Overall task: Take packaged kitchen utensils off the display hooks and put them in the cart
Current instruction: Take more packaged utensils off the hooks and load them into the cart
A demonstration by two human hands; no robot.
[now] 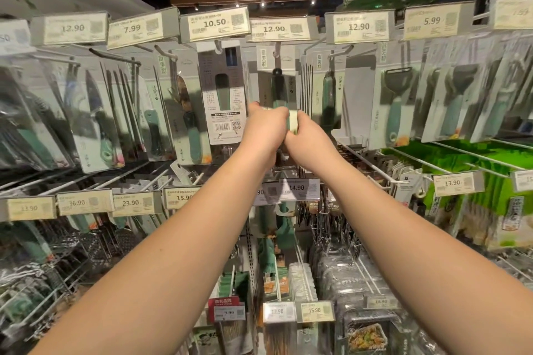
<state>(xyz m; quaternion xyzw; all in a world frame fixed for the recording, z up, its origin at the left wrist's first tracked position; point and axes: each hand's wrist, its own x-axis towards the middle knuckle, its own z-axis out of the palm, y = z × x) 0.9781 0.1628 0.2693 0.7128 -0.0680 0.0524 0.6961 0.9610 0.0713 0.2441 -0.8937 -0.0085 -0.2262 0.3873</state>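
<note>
Your left hand point(266, 127) and right hand point(307, 138) both grip the lower end of a carded utensil pack point(279, 86), hanging on its hook point(277, 49) just below the 12.90 price tag point(281, 29). It looks light, with stiff card and slick plastic, so keep hold of the card edges and slide it straight off the hook.

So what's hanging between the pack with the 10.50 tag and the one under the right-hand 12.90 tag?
In the head view, one hanging utensil pack under the middle 12.90 tag; the left hand and right hand both grip its lower end.
</note>
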